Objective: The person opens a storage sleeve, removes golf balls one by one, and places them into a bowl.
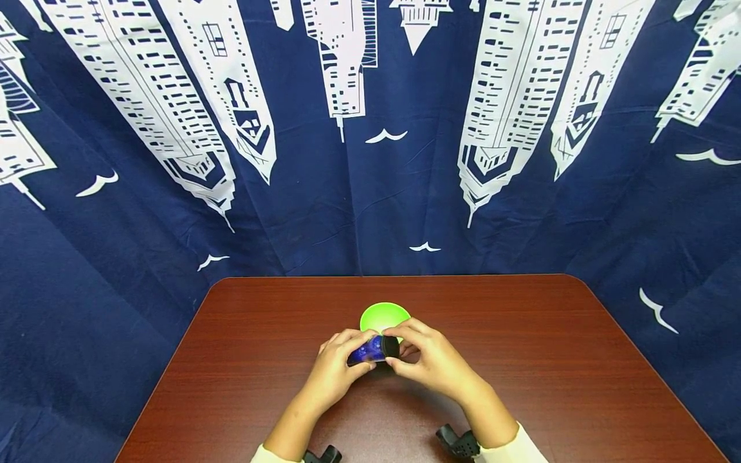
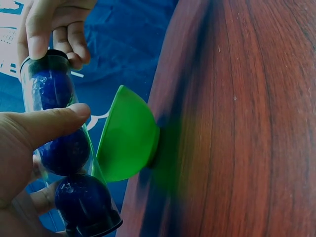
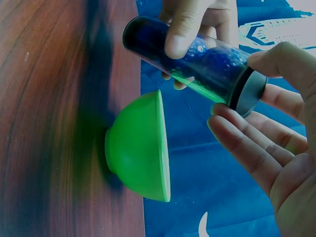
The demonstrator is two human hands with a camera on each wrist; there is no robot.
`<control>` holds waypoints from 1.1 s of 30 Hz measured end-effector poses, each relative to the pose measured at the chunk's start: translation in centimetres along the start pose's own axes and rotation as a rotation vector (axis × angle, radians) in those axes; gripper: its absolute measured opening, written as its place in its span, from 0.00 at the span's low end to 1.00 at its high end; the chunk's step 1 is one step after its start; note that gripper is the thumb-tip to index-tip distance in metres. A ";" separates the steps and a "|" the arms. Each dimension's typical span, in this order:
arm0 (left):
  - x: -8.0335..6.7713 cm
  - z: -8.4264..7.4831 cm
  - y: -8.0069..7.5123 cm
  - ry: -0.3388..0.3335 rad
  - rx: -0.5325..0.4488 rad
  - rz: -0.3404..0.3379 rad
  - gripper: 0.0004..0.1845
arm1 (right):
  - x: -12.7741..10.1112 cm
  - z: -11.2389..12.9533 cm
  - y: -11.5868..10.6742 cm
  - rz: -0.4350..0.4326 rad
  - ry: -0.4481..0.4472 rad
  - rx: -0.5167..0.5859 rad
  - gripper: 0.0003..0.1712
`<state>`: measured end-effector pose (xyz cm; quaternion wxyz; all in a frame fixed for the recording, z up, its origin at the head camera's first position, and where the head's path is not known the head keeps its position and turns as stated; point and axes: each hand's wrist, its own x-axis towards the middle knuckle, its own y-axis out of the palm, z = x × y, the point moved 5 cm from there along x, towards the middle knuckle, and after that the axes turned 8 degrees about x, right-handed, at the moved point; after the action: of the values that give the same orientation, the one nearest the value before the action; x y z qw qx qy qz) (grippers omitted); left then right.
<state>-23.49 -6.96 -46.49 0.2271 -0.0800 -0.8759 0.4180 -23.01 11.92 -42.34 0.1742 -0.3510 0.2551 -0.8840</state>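
Both hands hold a clear plastic tube (image 1: pixel 368 349) with black end caps and blue balls (image 2: pixel 83 198) inside, tilted in the air. My left hand (image 1: pixel 334 361) grips the tube's body, its thumb lying across the side. At the other end, my right hand (image 1: pixel 429 360) pinches the black cap (image 3: pixel 250 93) between thumb and fingers, with the other fingers spread below. The cap sits on the tube's end. Just behind the tube stands a green bowl (image 1: pixel 383 315), upright on the table, its near side partly hidden by the hands and tube.
The brown wood-grain table (image 1: pixel 260 334) stretches out on both sides of the hands. Beyond its far edge hangs a dark blue cloth (image 1: pixel 393 199) printed with white buildings and birds. Black wrist devices (image 1: pixel 457 441) sit on both wrists.
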 end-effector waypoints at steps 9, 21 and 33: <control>0.0 -0.3 -0.1 -0.002 0.003 -0.011 0.30 | 0.0 0.1 -0.2 -0.007 0.014 -0.004 0.25; 0.0 -0.4 -0.4 -0.002 0.025 -0.010 0.30 | -0.1 0.1 -0.1 0.008 0.048 0.035 0.25; 0.0 -0.2 -0.2 -0.016 -0.015 0.020 0.30 | -0.4 -0.5 -0.6 0.027 0.059 0.168 0.23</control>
<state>-23.37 -6.94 -46.19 0.2153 -0.0874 -0.8799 0.4144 -23.20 12.74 -42.57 0.2074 -0.3052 0.1897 -0.9099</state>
